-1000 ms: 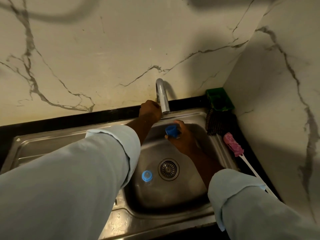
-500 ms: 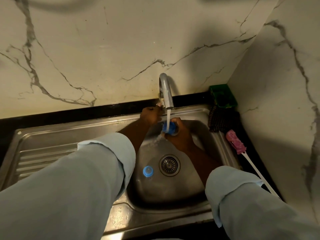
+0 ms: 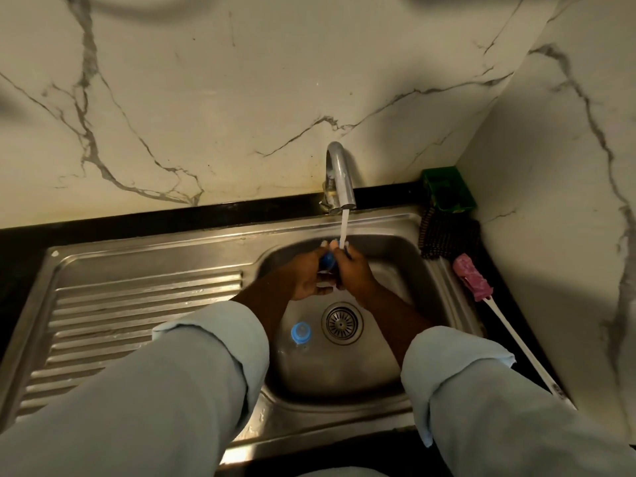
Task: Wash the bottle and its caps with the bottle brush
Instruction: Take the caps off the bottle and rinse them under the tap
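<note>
Steel sink: left hand, right hand grip blue cap between them, under tap stream.

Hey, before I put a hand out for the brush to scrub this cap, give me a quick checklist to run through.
1. Tap running: ok, the stream lands at the fingers.
2. Blue cap secured: ok, left hand and right hand both hold it.
3. Bottle brush free: ok, it lies untouched on the counter right of the sink.
4. Bottle out of the way: ok, it lies in the basin beside the drain.
5. Drain uncovered: ok.
6. Cap rinsed clean: cannot tell.
</note>
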